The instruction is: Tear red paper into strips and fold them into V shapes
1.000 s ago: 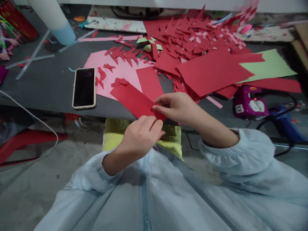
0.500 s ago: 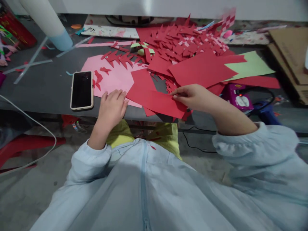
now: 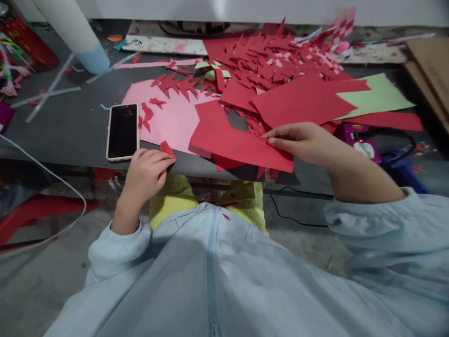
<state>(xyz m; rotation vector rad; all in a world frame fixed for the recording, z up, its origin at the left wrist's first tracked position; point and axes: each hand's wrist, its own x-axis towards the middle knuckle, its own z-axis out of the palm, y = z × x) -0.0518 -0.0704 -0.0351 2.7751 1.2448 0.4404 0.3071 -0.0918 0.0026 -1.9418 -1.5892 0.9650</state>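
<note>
My left hand [image 3: 145, 173] is at the table's front edge, its fingertips closed on a small folded red paper piece [image 3: 167, 149]. Between thumb and fingers, my right hand [image 3: 301, 142] pinches the upper edge of a large red paper sheet [image 3: 242, 145]. Under and behind that sheet lies a pink paper [image 3: 171, 119], with red cut shapes [image 3: 146, 112] on its left part. A phone [image 3: 122, 132] with a dark screen rests just behind my left hand. More red sheets [image 3: 305, 100] are spread behind my right hand.
Many red paper scraps [image 3: 259, 58] are heaped at the back. A green sheet [image 3: 382, 96] and a purple box [image 3: 361, 140] with a black cable are on the right, near cardboard [image 3: 430, 61]. A white and blue cylinder [image 3: 79, 37] and a red bottle [image 3: 28, 40] stand back left.
My left hand has moved left and off the pink paper, and now holds the small red piece. My right hand has shifted right with the red sheet, uncovering more of it.
</note>
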